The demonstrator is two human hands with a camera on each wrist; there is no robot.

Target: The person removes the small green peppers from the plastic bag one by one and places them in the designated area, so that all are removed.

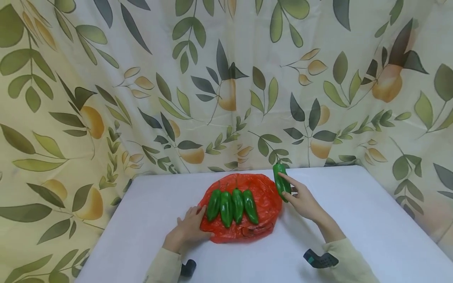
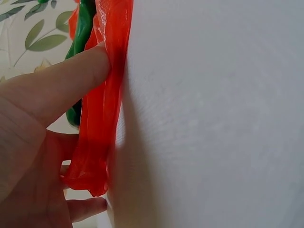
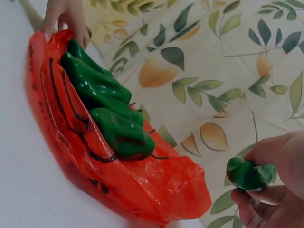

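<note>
Several green peppers (image 1: 227,209) lie side by side on a crumpled red plastic bag (image 1: 265,196). My left hand (image 1: 192,226) holds the bag's left edge, its thumb (image 2: 90,64) against the red plastic and the other fingers around the side. Above the bag's right edge, my right hand (image 1: 302,198) grips another green pepper (image 1: 282,182) between thumb and fingers, stem end pointing away from me. The right wrist view shows the blunt end of this held pepper (image 3: 247,173) and, apart from it, the peppers on the bag (image 3: 121,135).
A white table (image 1: 354,204) lies under the bag. Close behind its far edge hangs a curtain (image 1: 247,98) printed with leaves and fruit, which also runs along the left and right sides. Dark wrist devices (image 1: 320,259) sit at both sleeves.
</note>
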